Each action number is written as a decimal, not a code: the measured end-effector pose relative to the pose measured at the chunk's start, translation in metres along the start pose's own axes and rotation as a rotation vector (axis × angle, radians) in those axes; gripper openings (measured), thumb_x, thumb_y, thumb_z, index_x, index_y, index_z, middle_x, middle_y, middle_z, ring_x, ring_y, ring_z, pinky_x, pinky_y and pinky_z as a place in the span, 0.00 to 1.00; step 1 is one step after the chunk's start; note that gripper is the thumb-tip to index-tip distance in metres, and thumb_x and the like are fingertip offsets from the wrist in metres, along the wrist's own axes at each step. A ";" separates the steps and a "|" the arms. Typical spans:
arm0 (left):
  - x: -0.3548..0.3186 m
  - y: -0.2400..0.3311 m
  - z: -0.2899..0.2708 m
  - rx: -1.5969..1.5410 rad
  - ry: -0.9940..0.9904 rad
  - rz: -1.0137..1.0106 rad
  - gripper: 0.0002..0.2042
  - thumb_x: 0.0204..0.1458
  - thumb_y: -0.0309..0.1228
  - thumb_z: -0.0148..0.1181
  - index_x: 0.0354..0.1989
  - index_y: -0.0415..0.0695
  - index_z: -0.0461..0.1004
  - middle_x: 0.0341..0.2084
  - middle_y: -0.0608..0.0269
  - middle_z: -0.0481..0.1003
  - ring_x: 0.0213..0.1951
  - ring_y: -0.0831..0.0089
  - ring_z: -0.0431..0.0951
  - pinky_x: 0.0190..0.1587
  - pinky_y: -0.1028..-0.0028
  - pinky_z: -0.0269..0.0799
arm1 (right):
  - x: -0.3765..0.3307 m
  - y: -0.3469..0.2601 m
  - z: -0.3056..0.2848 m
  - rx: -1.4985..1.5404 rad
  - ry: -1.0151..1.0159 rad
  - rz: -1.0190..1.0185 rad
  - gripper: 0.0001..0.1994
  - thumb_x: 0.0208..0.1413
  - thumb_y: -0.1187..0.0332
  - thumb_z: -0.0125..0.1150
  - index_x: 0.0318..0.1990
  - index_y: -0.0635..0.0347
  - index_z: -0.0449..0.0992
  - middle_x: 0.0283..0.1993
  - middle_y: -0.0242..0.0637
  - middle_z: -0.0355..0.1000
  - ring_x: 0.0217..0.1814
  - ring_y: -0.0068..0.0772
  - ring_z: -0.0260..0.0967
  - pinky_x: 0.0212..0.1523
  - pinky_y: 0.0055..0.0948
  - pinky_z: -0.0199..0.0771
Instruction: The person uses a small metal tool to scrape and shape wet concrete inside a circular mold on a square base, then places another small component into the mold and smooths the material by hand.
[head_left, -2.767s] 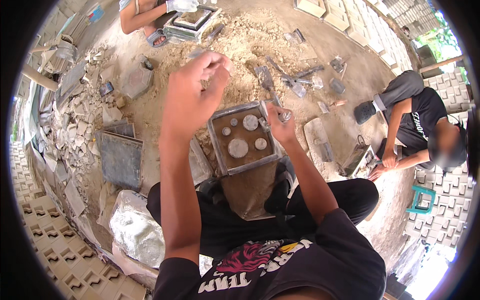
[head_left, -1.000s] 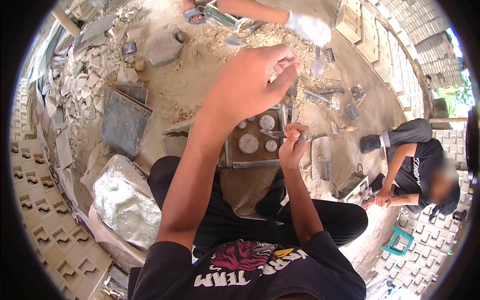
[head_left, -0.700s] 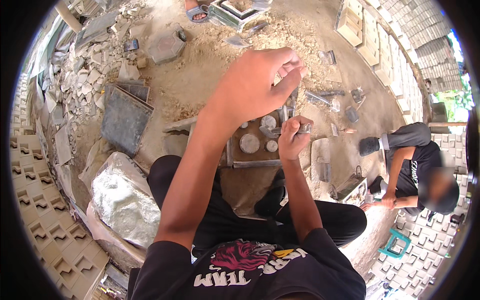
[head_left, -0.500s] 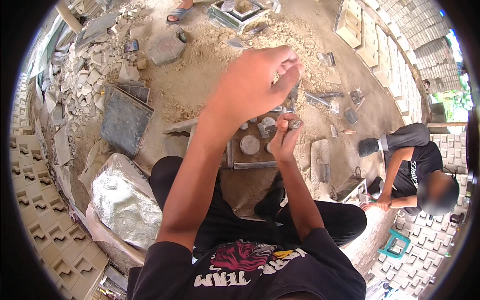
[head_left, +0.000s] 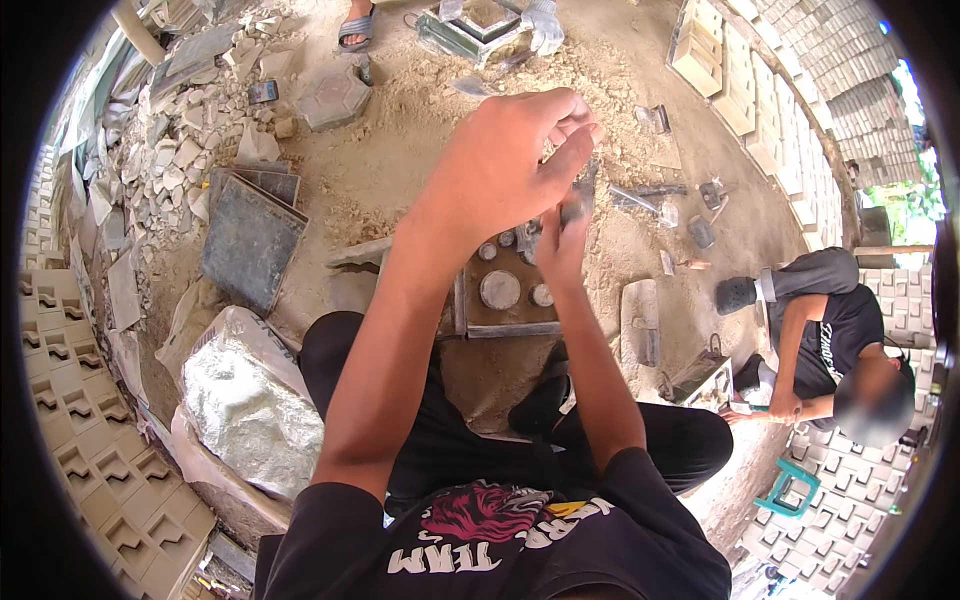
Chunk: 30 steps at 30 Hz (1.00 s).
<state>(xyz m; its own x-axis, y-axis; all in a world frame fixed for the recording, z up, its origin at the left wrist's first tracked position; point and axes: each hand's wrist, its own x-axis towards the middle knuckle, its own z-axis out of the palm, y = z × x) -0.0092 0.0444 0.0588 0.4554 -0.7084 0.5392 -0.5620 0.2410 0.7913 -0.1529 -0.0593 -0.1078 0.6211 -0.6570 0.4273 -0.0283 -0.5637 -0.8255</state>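
My left hand (head_left: 515, 150) is raised in front of me, its fingers curled and pinched towards the thumb. What they hold, if anything, is hidden. Just below and to the right, my right hand (head_left: 563, 245) is closed round a small grey hand tool (head_left: 577, 206), blurred by motion; its exact kind is unclear. Beneath both hands lies a square metal-framed mould (head_left: 515, 330) with a large pale round disc (head_left: 500, 290), a smaller disc (head_left: 541, 295) and other small round pieces inside. My hands and left forearm hide its far part.
A hammer (head_left: 645, 203) and a small trowel (head_left: 685, 264) lie on the right. Dark slabs (head_left: 252, 240) and a rubble heap (head_left: 180, 160) are left, near a white sack (head_left: 245, 400). A co-worker (head_left: 830, 340) sits right; another person's gloved hand (head_left: 543, 27) is at a far mould (head_left: 470, 45).
My right hand has turned and moved slightly up and left with the grey tool, uncovering the smaller disc. My left hand stays nearly in place. A gloved hand has come in at the far mould.
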 end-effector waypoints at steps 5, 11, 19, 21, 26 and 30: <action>0.003 0.009 -0.004 -0.021 -0.056 0.003 0.11 0.57 0.34 0.58 0.39 0.37 0.77 0.31 0.52 0.80 0.35 0.64 0.82 0.39 0.69 0.75 | 0.028 0.010 0.005 0.314 0.051 0.202 0.10 0.66 0.66 0.51 0.33 0.59 0.63 0.25 0.24 0.60 0.25 0.14 0.54 0.24 0.20 0.55; -0.001 0.004 -0.004 0.017 0.060 -0.060 0.11 0.57 0.34 0.58 0.39 0.37 0.77 0.30 0.51 0.80 0.34 0.64 0.82 0.38 0.69 0.76 | 0.039 0.003 0.021 0.406 0.104 0.290 0.18 0.63 0.63 0.58 0.20 0.59 0.70 0.17 0.20 0.59 0.18 0.10 0.51 0.17 0.21 0.49; 0.001 0.006 -0.004 0.014 0.014 -0.135 0.10 0.56 0.32 0.59 0.38 0.36 0.77 0.30 0.50 0.80 0.34 0.65 0.82 0.36 0.68 0.76 | 0.048 -0.004 0.005 0.427 -0.112 0.403 0.15 0.60 0.69 0.58 0.20 0.60 0.72 0.18 0.23 0.61 0.21 0.12 0.55 0.20 0.21 0.54; -0.001 0.002 0.000 0.013 0.020 -0.072 0.10 0.56 0.32 0.59 0.38 0.36 0.76 0.31 0.50 0.80 0.33 0.65 0.82 0.37 0.68 0.76 | 0.038 -0.003 0.002 0.426 -0.118 0.356 0.16 0.61 0.67 0.58 0.20 0.60 0.72 0.17 0.24 0.61 0.20 0.13 0.55 0.20 0.20 0.54; 0.006 0.002 -0.005 -0.003 0.054 -0.102 0.11 0.56 0.32 0.59 0.38 0.35 0.76 0.32 0.50 0.80 0.37 0.65 0.83 0.41 0.69 0.77 | 0.058 -0.004 -0.004 0.559 -0.206 0.509 0.16 0.60 0.66 0.60 0.21 0.61 0.74 0.16 0.23 0.60 0.17 0.14 0.53 0.19 0.20 0.52; 0.002 0.004 -0.009 -0.024 0.052 -0.076 0.11 0.57 0.33 0.59 0.38 0.36 0.76 0.31 0.52 0.80 0.38 0.66 0.83 0.41 0.70 0.76 | 0.048 -0.013 -0.008 0.552 -0.190 0.410 0.14 0.59 0.69 0.60 0.20 0.61 0.74 0.15 0.22 0.60 0.17 0.13 0.51 0.18 0.21 0.49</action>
<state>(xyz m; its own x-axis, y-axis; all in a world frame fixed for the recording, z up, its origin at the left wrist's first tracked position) -0.0040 0.0501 0.0658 0.5316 -0.6903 0.4908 -0.5079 0.2039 0.8370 -0.1292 -0.0877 -0.0733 0.7724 -0.6350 0.0121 0.0809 0.0794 -0.9936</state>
